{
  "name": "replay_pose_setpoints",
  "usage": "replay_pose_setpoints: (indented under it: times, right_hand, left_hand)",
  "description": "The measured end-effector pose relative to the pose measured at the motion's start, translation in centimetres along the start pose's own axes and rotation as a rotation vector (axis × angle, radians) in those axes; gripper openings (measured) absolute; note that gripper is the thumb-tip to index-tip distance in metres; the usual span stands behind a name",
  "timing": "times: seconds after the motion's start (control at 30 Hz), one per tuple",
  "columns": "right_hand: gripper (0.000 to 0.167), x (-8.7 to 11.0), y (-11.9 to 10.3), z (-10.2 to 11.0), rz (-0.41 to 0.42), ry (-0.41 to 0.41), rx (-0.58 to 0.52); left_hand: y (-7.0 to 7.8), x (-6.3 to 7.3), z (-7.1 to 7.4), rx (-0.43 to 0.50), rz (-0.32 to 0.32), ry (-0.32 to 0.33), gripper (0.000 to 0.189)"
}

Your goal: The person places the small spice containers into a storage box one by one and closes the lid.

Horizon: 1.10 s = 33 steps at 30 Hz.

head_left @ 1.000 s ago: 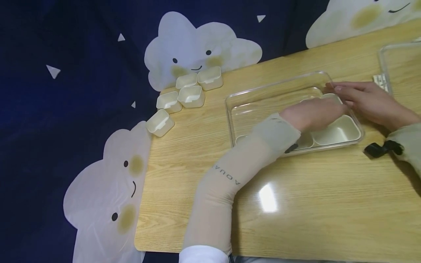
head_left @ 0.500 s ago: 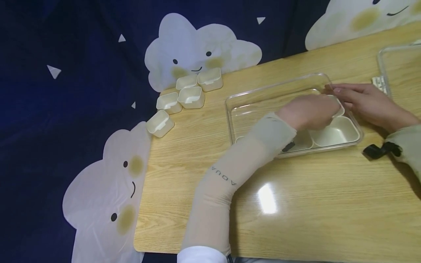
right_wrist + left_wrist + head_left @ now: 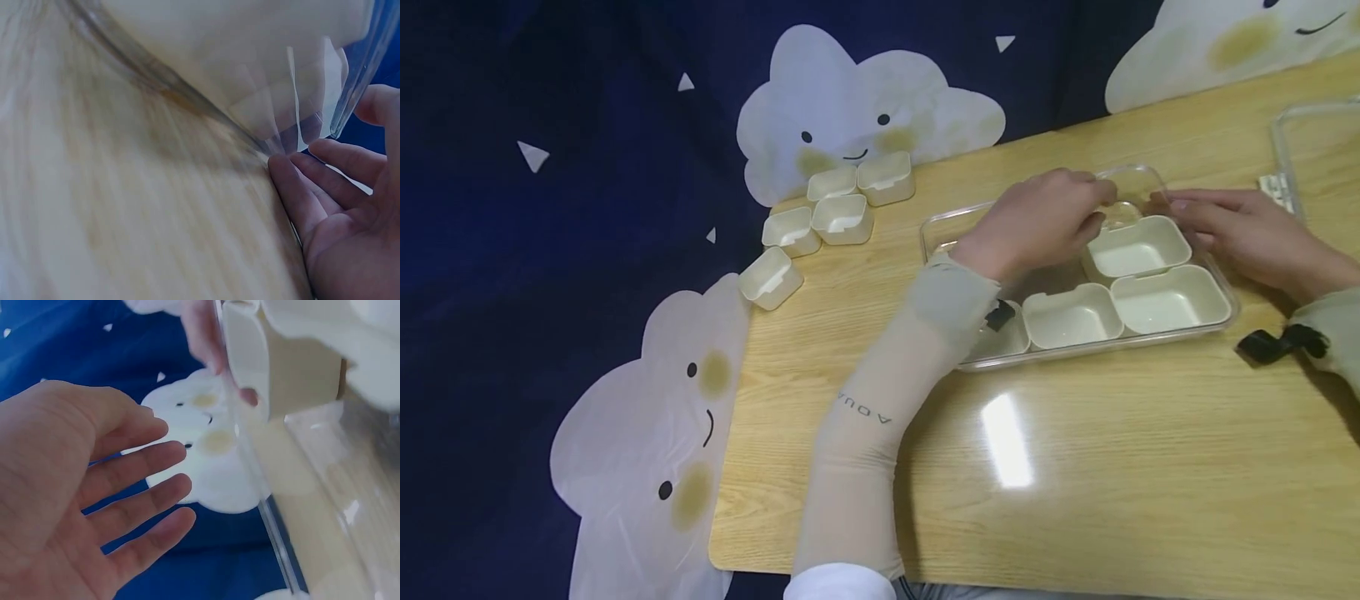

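Note:
A clear rectangular box point(image 3: 1090, 347) holds several cream cups: one at the back right point(image 3: 1138, 247), one at the front right point(image 3: 1172, 302), one beside it point(image 3: 1072, 317), and a partly hidden one point(image 3: 1006, 335) further left. Above the box's back left part is my left hand point(image 3: 1037, 218); in the left wrist view its fingers point(image 3: 144, 506) are spread and loosely bent, with nothing between them. My right hand point(image 3: 1255, 237) is at the box's right back corner. In the right wrist view its extended fingertips point(image 3: 282, 167) touch the clear outer wall.
Several loose cream cups point(image 3: 842, 221) stand at the table's back left edge. At the far right lies a clear lid or second box point(image 3: 1285, 158) with a white clip-like part point(image 3: 1273, 190). A dark curtain with cloud shapes point(image 3: 872, 108) hangs behind the wooden table point(image 3: 1112, 467).
My left hand has moved left and away from the back right cup, which now shows fully within the box. The right hand has stayed at the box's corner.

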State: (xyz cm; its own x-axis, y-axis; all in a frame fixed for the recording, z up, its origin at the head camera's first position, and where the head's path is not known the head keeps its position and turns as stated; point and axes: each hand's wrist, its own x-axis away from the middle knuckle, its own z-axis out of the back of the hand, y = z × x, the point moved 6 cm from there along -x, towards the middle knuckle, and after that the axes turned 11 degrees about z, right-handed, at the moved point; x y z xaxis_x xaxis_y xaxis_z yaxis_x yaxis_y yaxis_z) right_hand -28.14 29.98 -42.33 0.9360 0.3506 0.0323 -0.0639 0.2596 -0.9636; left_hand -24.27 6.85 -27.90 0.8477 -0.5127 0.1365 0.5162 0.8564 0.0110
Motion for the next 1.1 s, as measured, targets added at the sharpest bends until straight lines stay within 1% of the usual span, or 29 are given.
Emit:
replay_pose_setpoints:
  times: [0.1,0.2,0.27,0.5,0.57,0.63,0.7,0.8,0.87,0.97,1.1]
  right_hand:
    - [0.058,0.1,0.0,-0.1,0.030,-0.012,0.006]
    - [0.056,0.0,0.0,-0.3,0.064,-0.025,-0.009]
    - [0.056,-0.1,0.0,-0.4,0.083,-0.036,-0.020]
    - [0.058,-0.3,0.2,-0.1,0.064,-0.028,-0.012]
    - [0.058,-0.2,0.3,0.1,0.052,-0.030,0.015]
    - [0.060,-0.1,0.4,0.3,0.031,-0.029,0.068]
    - [0.061,0.0,0.4,0.5,0.013,-0.028,0.101]
    - [0.062,0.0,0.5,0.6,0.001,-0.024,0.128]
    - [0.060,0.0,0.4,0.6,0.010,-0.024,0.107]
    - [0.060,-0.1,0.4,0.8,0.015,-0.017,0.105]
    - [0.059,-0.3,0.2,0.9,0.030,-0.018,0.082]
  left_hand:
    - [-1.8,0.7,0.5,0.029,0.029,0.022,0.034]
    - [-4.2,1.5,0.6,0.056,0.079,0.050,0.035]
    - [-5.9,2.0,0.5,0.069,0.106,0.082,0.033]
    - [-11.5,3.2,0.0,0.109,0.194,0.214,0.028]
    - [-12.8,3.5,-0.3,0.135,0.221,0.253,0.028]
    - [-13.9,3.9,-0.7,0.177,0.242,0.292,0.027]
    - [-14.8,4.2,-1.0,0.214,0.264,0.319,0.028]
    - [-16.3,4.8,-1.5,0.237,0.302,0.337,0.028]
    - [-17.2,5.3,-1.8,0.236,0.331,0.334,0.028]
    - [-18.8,6.0,-2.2,0.230,0.376,0.337,0.028]
    - [-21.1,7.4,-2.4,0.206,0.463,0.324,0.026]
